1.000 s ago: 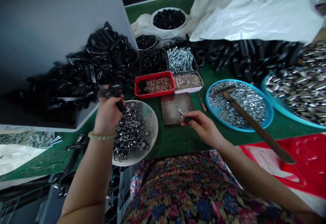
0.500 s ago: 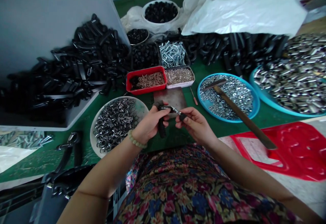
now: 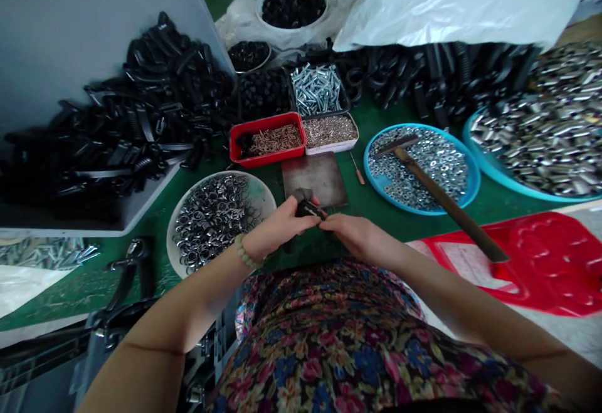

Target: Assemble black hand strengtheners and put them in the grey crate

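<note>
My left hand (image 3: 286,219) is closed round a black tool part (image 3: 308,210), just in front of a flat metal plate (image 3: 315,178). Part of its dark handle hangs below the fingers. With its fingers pinched at the part's right-hand end, my right hand (image 3: 355,232) covers the small black cap there. Both hands meet on the piece, low over the green table. A white dish of metal rings (image 3: 214,222) lies to the left of my left hand.
A hammer (image 3: 446,203) lies across a blue tray of nuts (image 3: 418,162). Behind the plate stand a red bin of screws (image 3: 268,140) and a white box of small fasteners (image 3: 332,132). A small screwdriver (image 3: 357,170) lies beside the plate. Black parts (image 3: 141,112) heap up at left.
My hands have drawn together and turned. The black tool part has tilted, and the metal screw that showed between my hands is now hidden. The view has shifted slightly.
</note>
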Available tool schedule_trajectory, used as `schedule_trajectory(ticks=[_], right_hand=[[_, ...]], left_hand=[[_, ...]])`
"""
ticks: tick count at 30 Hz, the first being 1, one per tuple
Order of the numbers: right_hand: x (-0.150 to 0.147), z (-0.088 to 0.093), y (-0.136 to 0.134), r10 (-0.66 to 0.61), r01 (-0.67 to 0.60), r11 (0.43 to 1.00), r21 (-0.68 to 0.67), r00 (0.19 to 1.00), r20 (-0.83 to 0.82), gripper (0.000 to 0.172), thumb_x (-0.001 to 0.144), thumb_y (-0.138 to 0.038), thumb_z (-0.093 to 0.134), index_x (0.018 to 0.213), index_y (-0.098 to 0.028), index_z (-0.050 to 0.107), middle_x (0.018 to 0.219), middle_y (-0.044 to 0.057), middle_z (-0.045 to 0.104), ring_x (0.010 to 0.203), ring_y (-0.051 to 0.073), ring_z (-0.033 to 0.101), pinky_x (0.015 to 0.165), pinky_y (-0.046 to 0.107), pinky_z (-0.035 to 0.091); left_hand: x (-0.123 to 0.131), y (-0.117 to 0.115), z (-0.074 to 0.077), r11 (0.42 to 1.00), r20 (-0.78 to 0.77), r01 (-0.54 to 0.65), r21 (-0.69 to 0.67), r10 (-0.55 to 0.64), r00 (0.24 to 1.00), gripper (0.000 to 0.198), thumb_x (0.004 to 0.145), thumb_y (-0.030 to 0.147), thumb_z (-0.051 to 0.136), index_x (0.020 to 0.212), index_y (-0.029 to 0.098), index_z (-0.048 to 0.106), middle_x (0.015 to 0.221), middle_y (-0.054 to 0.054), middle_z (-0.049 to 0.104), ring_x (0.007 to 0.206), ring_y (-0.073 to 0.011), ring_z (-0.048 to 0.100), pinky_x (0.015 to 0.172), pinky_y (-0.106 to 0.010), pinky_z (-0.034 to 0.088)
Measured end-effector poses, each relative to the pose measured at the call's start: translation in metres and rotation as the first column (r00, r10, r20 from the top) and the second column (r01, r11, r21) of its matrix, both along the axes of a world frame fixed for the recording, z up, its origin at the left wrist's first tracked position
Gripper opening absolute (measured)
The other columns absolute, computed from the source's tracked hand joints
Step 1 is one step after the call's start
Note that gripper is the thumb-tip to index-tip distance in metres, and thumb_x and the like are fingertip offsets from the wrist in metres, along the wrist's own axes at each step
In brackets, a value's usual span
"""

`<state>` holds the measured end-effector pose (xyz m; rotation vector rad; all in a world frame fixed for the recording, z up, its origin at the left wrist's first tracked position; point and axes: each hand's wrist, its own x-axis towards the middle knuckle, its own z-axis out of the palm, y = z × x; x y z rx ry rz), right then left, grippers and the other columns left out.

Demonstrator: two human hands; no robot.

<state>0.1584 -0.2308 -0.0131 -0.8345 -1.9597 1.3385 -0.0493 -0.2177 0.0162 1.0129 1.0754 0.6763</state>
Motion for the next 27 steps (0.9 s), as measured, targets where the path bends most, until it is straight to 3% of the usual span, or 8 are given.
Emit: schedule_trajectory(ticks=[3, 6, 8, 10, 14, 16, 21, 27], right_hand=[[0.001, 0.005, 0.003, -0.028, -0.018, 0.967, -0.255, 0.985, -0.173, 0.021, 0.093, -0.032, 0.051, 0.113, -0.025, 0.051, 0.092, 0.003, 0.069, 0.085, 0.016, 0.069, 0.080, 0.034, 0.055], [-0.004, 0.009, 0.006, -0.114, -0.148, 0.816, -0.558, 0.906, -0.407, 0.041, 0.086, -0.039, 0.064, 0.116, -0.026, 0.038, 0.083, -0.001, 0.069, 0.069, 0.014, 0.069, 0.066, 0.029, 0.056], [-0.007, 0.010, 0.006, -0.140, -0.229, 0.724, -0.651, 0.875, -0.464, 0.047, 0.081, -0.039, 0.070, 0.113, -0.025, 0.038, 0.079, -0.002, 0.069, 0.064, 0.012, 0.068, 0.062, 0.025, 0.054], [-0.010, 0.011, 0.006, -0.172, -0.243, 0.683, -0.688, 0.862, -0.476, 0.044, 0.080, -0.038, 0.072, 0.109, -0.024, 0.041, 0.078, -0.002, 0.069, 0.063, 0.010, 0.067, 0.061, 0.022, 0.053], [-0.016, 0.014, 0.005, -0.202, -0.232, 0.690, -0.686, 0.849, -0.489, 0.041, 0.080, -0.036, 0.073, 0.104, -0.023, 0.043, 0.079, -0.002, 0.070, 0.065, 0.010, 0.068, 0.062, 0.022, 0.054], [-0.020, 0.016, 0.004, -0.212, -0.231, 0.683, -0.693, 0.845, -0.491, 0.042, 0.079, -0.037, 0.073, 0.103, -0.023, 0.042, 0.077, -0.002, 0.070, 0.063, 0.011, 0.068, 0.060, 0.023, 0.054], [-0.029, 0.020, 0.002, -0.257, -0.200, 0.652, -0.731, 0.849, -0.462, 0.050, 0.080, -0.041, 0.072, 0.111, -0.024, 0.036, 0.075, -0.001, 0.070, 0.062, 0.014, 0.069, 0.057, 0.024, 0.053], [-0.041, 0.028, 0.012, -0.252, -0.163, 0.696, -0.699, 0.856, -0.451, 0.055, 0.077, -0.038, 0.075, 0.111, -0.025, 0.034, 0.079, 0.000, 0.071, 0.065, 0.014, 0.070, 0.061, 0.024, 0.054]], left_hand=[[-0.001, -0.004, 0.004, 0.998, 0.048, 0.026, 0.053, -0.028, 0.998, 0.035, 0.076, 0.026, 0.071, 0.105, 0.019, 0.055, 0.091, -0.001, 0.064, 0.068, -0.0083, 0.056, 0.060, -0.020, 0.042], [0.004, -0.007, 0.009, 0.989, 0.070, 0.037, 0.147, -0.047, 0.996, 0.036, 0.071, 0.025, 0.076, 0.101, 0.019, 0.056, 0.094, -0.003, 0.067, 0.082, -0.0136, 0.063, 0.079, -0.027, 0.048], [0.007, -0.009, 0.008, 0.989, 0.088, 0.029, 0.144, -0.042, 0.995, 0.036, 0.070, 0.024, 0.077, 0.099, 0.019, 0.055, 0.091, -0.002, 0.069, 0.080, -0.0142, 0.065, 0.081, -0.029, 0.049], [0.009, -0.011, 0.004, 0.992, 0.129, -0.030, 0.121, 0.015, 0.992, 0.038, 0.070, 0.024, 0.077, 0.100, 0.020, 0.054, 0.087, -0.001, 0.070, 0.074, -0.0130, 0.065, 0.078, -0.029, 0.050], [0.012, -0.014, -0.006, 0.965, 0.179, -0.222, 0.137, 0.196, 0.964, 0.040, 0.071, 0.028, 0.076, 0.104, 0.021, 0.053, 0.083, 0.002, 0.069, 0.070, -0.0102, 0.063, 0.073, -0.025, 0.049], [0.013, -0.015, -0.009, 0.958, 0.186, -0.252, 0.138, 0.225, 0.956, 0.039, 0.072, 0.030, 0.076, 0.102, 0.021, 0.053, 0.079, 0.003, 0.068, 0.067, -0.0095, 0.062, 0.071, -0.024, 0.049], [0.011, -0.014, -0.007, 0.962, 0.266, -0.221, 0.161, 0.173, 0.948, 0.044, 0.075, 0.034, 0.073, 0.108, 0.019, 0.050, 0.087, 0.000, 0.068, 0.067, -0.0099, 0.061, 0.070, -0.026, 0.050], [-0.002, -0.009, 0.000, 0.943, 0.340, -0.231, 0.238, 0.142, 0.930, 0.050, 0.080, 0.033, 0.070, 0.123, 0.022, 0.047, 0.090, -0.001, 0.066, 0.066, -0.0090, 0.059, 0.068, -0.025, 0.050]])
